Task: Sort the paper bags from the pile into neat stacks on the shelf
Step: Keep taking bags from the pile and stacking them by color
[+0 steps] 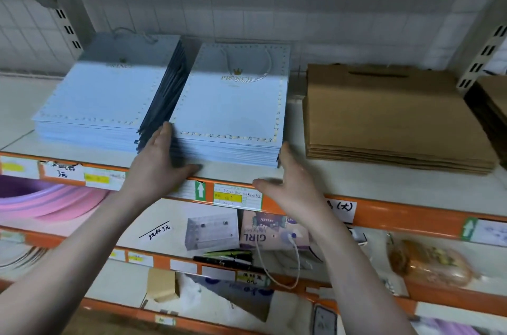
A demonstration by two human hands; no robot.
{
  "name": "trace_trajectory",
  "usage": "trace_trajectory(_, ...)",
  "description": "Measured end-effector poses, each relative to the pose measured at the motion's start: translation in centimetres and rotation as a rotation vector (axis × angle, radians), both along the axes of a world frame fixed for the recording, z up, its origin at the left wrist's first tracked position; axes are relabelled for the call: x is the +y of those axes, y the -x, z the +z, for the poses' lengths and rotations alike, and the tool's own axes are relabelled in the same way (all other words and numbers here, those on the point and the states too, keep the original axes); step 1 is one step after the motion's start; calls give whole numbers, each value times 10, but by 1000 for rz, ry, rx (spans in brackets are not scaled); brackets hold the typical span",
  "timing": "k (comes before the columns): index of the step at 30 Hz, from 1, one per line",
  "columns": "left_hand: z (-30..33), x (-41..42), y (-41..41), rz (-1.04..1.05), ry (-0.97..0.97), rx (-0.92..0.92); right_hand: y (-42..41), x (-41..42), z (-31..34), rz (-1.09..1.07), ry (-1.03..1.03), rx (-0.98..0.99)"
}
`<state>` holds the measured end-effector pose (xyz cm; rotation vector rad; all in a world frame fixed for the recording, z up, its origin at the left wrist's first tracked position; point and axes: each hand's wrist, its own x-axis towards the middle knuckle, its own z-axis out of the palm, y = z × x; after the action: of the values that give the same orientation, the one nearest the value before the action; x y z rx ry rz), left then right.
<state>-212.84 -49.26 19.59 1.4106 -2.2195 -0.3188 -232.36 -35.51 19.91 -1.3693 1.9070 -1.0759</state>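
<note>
Pale-blue stack bracketed by both hands at the shelf front

Pale-blue "PRINCE" paper bags (pixel 230 104) lie flat in a stack on the upper shelf (pixel 236 174), near its front edge, with the cord handle and crown print toward the back wall. Long axis of the stack runs front to back, so the two long sides face left and right — one toward each hand.

Left hand (pixel 162 161): fingers straight and relaxed, tips against the front-left corner of the stack, thumb spread along the shelf edge below. Nothing gripped. Right hand (pixel 290 181): likewise unclenched, fingers straight, set at the front-right corner; whether it touches the bags or sits just beside them cannot be told. Thumb points left along the shelf lip.

A second pale-blue stack (pixel 98 98) lies to the left, with dark bag edges (pixel 164 93) showing in the gap between the two. Brown kraft bags (pixel 389 115) are stacked to the right, apart from the blue ones.

Judgement: the step in hand looks like squaring the stack — the hands sit on opposite sides of it, about equally near. An inward press from both would align the side edges; the left side has less room, the dark edges lying close against it
</note>
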Motion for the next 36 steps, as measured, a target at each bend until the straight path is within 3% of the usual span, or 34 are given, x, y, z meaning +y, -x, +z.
trace_trajectory(6,1,0,-7,-39,-48,96,-13,1,3,-90,11,-37)
trace_trajectory(21,2,-4,-16,-106,-124,246,-27,-7,-2,-189,-11,105)
trace_trajectory(34,-6,-8,-17,-88,-135,230,-29,-14,-9,-224,-12,141)
trace_trajectory(36,-7,-9,-18,-95,-153,256,-33,-14,-9,-232,27,234)
